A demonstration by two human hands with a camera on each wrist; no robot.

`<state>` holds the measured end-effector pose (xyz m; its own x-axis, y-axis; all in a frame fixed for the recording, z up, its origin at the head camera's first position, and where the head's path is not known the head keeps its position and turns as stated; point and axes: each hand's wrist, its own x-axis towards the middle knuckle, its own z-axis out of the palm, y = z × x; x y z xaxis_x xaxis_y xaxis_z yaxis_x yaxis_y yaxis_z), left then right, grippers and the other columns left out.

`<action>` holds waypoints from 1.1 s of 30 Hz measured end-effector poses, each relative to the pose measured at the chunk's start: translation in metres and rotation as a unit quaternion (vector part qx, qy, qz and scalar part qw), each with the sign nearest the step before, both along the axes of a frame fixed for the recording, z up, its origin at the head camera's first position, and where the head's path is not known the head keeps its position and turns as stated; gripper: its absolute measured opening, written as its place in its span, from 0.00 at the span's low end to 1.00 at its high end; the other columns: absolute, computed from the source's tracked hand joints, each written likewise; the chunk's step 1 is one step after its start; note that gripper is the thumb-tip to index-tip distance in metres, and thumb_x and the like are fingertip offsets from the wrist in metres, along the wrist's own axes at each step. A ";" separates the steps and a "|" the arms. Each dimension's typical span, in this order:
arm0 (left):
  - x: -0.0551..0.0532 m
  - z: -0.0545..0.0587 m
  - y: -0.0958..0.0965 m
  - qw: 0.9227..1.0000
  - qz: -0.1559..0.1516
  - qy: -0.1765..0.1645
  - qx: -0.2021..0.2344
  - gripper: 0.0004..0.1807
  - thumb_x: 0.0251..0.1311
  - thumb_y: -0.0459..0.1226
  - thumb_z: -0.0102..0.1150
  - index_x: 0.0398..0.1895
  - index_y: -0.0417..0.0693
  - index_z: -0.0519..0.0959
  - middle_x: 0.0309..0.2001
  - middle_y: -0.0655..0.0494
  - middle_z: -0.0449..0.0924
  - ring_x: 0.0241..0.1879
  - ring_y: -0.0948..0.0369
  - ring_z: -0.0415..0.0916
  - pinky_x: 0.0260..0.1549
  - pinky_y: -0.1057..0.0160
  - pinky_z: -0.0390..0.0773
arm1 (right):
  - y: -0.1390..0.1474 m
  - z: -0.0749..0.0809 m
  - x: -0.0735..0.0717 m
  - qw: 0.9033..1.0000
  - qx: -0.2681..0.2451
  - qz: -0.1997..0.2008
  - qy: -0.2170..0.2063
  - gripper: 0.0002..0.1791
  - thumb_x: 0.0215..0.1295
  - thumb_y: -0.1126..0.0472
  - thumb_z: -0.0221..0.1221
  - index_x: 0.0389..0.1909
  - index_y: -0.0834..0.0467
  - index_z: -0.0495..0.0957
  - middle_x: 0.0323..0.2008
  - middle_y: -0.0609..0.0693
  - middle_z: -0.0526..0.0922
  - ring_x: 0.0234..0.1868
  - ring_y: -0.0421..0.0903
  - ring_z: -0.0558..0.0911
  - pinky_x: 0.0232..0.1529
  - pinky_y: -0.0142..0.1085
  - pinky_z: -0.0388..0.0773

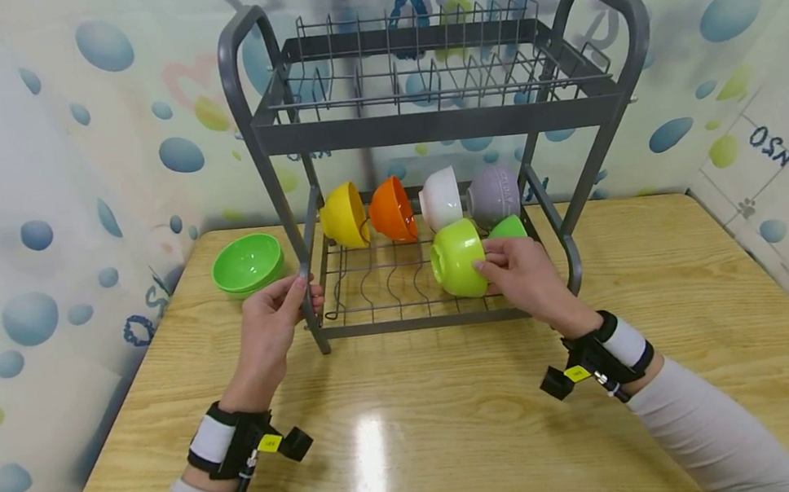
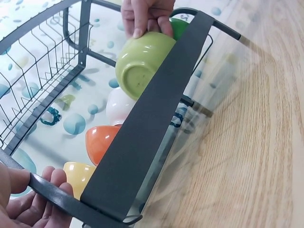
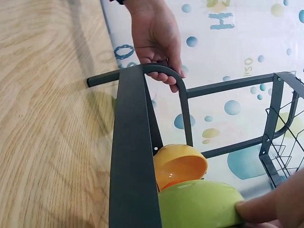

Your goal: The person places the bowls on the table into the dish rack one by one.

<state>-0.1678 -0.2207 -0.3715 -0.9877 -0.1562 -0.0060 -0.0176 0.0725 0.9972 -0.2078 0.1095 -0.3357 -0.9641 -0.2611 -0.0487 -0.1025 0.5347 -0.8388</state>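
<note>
My right hand (image 1: pixel 527 275) pinches a lime-green bowl (image 1: pixel 457 260) by its rim, thumb outside. The bowl is tipped on its side over the right part of the dish rack's lower tier, its base facing left. Behind it a second green bowl (image 1: pixel 509 228) shows in part beside my fingers. My left hand (image 1: pixel 272 318) grips the left front post of the grey dish rack (image 1: pixel 419 323), with the thumb in front and fingers curled round. In the left wrist view those fingers (image 2: pixel 56 178) wrap the frame bar.
Yellow (image 1: pixel 342 215), orange (image 1: pixel 392 210), white (image 1: pixel 441 200) and purple (image 1: pixel 495 195) bowls stand on edge along the lower tier's back row. A bright green bowl (image 1: pixel 247 264) sits on the table left of the rack. The upper tier (image 1: pixel 439 124) overhangs the lower one.
</note>
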 end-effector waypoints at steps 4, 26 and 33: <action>0.000 -0.001 -0.001 1.000 -0.001 0.000 0.001 0.29 0.66 0.48 0.51 0.58 0.32 0.73 0.43 0.48 0.82 0.40 0.63 0.82 0.44 0.67 0.82 | -0.002 0.000 0.001 0.997 0.047 0.002 0.053 0.23 0.69 0.60 0.54 0.62 0.65 0.71 0.50 0.60 0.83 0.42 0.51 0.85 0.36 0.38 0.84; 0.001 -0.001 -0.001 1.000 -0.002 0.002 -0.003 0.28 0.66 0.49 0.51 0.57 0.33 0.74 0.42 0.52 0.82 0.40 0.64 0.82 0.45 0.68 0.82 | -0.008 -0.003 0.002 0.986 0.089 -0.024 0.140 0.20 0.64 0.57 0.61 0.54 0.63 0.79 0.38 0.55 0.88 0.34 0.43 0.84 0.30 0.33 0.76; 0.001 -0.002 -0.001 1.000 -0.003 0.010 -0.002 0.26 0.66 0.49 0.51 0.55 0.35 0.75 0.40 0.55 0.83 0.40 0.64 0.81 0.45 0.68 0.81 | -0.009 -0.004 0.003 0.987 0.073 -0.031 0.139 0.20 0.62 0.56 0.61 0.51 0.64 0.80 0.36 0.55 0.88 0.34 0.44 0.85 0.31 0.34 0.80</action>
<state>-0.1671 -0.2216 -0.3732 -0.9887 -0.1494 0.0141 0.0026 0.0768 0.9970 -0.2051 0.1001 -0.3396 -0.9593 -0.2113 0.1871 -0.2813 0.6600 -0.6966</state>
